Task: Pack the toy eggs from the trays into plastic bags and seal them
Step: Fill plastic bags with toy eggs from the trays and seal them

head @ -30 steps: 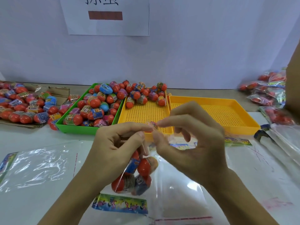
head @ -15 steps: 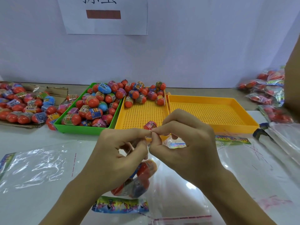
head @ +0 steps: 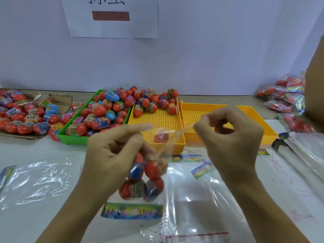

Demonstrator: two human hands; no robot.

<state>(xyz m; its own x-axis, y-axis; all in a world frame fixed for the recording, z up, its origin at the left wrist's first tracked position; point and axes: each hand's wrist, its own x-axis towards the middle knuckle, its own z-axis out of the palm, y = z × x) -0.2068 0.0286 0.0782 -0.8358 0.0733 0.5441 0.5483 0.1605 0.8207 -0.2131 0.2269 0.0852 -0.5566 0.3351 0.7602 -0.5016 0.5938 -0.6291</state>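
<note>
Left hand (head: 112,151) gripping neck of thin clear plastic bag (head: 145,176) holding red toy eggs; right hand (head: 228,135) pinching peeled seal strip (head: 184,129). Film looking limp, slippery, light; best held near mouth.

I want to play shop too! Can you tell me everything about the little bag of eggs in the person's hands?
The bag of eggs is thin clear plastic, crinkly and blurred. About four toy eggs sit bunched in its bottom, orange-red with colourful printed bands. It hangs above the table, in front of the yellow tray. The left hand grips its neck; the right hand pinches a thin strip stretching from its top. It does not look sealed yet.
</note>
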